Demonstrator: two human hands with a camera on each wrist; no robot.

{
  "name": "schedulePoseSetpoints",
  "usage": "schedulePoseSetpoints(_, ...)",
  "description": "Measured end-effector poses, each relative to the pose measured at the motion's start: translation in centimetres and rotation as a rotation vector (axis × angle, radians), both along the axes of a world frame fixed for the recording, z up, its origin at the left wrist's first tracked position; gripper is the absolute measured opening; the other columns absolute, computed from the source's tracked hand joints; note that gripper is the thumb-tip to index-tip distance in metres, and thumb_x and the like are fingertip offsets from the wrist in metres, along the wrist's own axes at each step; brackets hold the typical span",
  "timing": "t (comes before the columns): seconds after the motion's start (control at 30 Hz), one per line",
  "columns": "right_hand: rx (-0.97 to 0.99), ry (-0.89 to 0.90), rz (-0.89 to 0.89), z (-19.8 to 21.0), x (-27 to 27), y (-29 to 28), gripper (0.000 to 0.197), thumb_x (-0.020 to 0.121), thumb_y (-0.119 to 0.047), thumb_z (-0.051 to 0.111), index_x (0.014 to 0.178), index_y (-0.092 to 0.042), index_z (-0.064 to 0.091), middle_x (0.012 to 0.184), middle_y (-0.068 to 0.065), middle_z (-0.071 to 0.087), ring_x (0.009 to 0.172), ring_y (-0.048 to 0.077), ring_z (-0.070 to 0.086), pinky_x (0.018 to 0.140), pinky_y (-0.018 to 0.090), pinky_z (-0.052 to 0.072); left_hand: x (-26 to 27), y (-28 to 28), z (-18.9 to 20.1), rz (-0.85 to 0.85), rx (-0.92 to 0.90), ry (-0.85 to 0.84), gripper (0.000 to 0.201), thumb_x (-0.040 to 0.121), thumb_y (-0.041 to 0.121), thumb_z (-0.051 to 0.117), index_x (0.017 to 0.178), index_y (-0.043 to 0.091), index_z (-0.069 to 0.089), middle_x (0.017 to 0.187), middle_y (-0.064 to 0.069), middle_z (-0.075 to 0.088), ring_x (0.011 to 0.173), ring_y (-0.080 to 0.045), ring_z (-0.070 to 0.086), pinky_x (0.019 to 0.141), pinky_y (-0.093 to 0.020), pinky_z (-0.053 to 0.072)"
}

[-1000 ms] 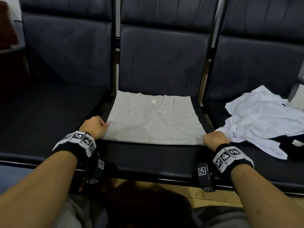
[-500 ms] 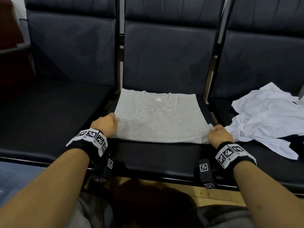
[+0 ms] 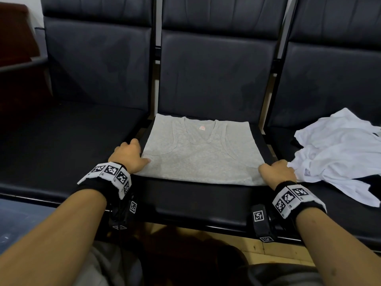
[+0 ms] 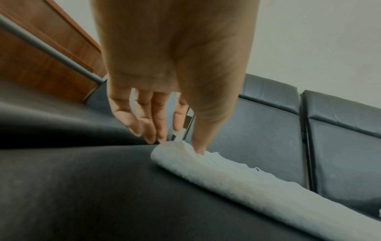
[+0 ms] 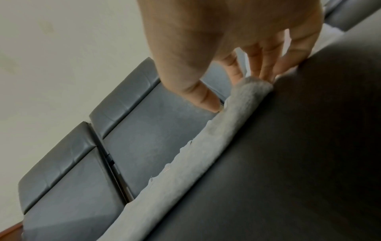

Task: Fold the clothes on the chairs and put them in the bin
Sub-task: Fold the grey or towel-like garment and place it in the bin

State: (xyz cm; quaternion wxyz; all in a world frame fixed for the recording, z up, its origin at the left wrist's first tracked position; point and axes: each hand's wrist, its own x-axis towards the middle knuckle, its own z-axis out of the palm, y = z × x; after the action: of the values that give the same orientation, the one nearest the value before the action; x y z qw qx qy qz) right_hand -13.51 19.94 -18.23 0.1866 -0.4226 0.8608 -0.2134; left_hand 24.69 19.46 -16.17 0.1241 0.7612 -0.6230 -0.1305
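1. The grey tank top [image 3: 198, 155] lies flat, folded, on the middle chair seat [image 3: 195, 199].
2. The left hand [image 3: 128, 156] holds its near-left corner: thumb on top, fingers [image 4: 144, 124] beside the edge.
3. The right hand [image 3: 277, 172] pinches its near-right corner.
4. White clothes [image 3: 338, 147] lie heaped on the right chair.

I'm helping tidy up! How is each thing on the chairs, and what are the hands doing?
gray tank top: folded once, flat on the middle seat.
white shirt: crumpled, unfolded, on the right seat.
left hand: thumb on the tank top's left edge, fingers beside it.
right hand: thumb and fingers at the tank top's right corner.
left seat: bare.
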Motion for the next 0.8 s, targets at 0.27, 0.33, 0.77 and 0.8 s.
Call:
schedulePoseSetpoints(0.27,0.149,0.159,0.287,0.6,0.4,1.5,0.012,0.075,-0.026,0.055,0.079,-0.035,0.061,0.11,-0.005,0.056,0.115,0.027,0.049,0.103,0.045,0.04,-0.5,1.1,-0.3,-0.261,0.163,-0.077,0.029,0.074,0.009,0.056,0.093,0.031,0.056,0.107,0.004,0.048,0.108,-0.02,0.048,0.097,-0.038,0.046)
schedulePoseSetpoints(0.33,0.099,0.092,0.261,0.3,0.0,1.7,0.013,0.072,-0.025,0.058,0.076,-0.036,0.063,0.111,-0.005,0.063,0.109,0.025,0.056,0.102,0.045,0.043,-0.2,1.3,-0.5,-0.265,0.111,-0.135,0.031,0.077,0.006,0.054,0.1,0.028,0.056,0.11,0.003,0.046,0.111,-0.02,0.047,0.097,-0.037,0.045)
schedulePoseSetpoints(0.77,-0.032,0.139,0.263,0.3,-0.2,2.8,0.03,0.089,-0.02,0.048,0.103,-0.035,0.07,0.119,0.005,0.065,0.112,0.033,0.057,0.1,0.046,0.045,-0.7,2.1,-1.1,-0.215,-0.177,-0.215,0.021,0.09,0.014,0.045,0.107,0.017,0.057,0.113,-0.001,0.058,0.108,-0.023,0.049,0.095,-0.037,0.036)
schedulePoseSetpoints(0.8,-0.049,0.125,0.256,0.2,-0.4,2.7,0.029,0.09,-0.021,0.048,0.105,-0.035,0.069,0.119,0.006,0.065,0.111,0.034,0.057,0.1,0.046,0.045,-0.7,2.1,-0.9,-0.201,-0.207,-0.161,0.019,0.091,0.013,0.044,0.105,0.015,0.057,0.109,-0.002,0.06,0.106,-0.024,0.051,0.094,-0.038,0.036)
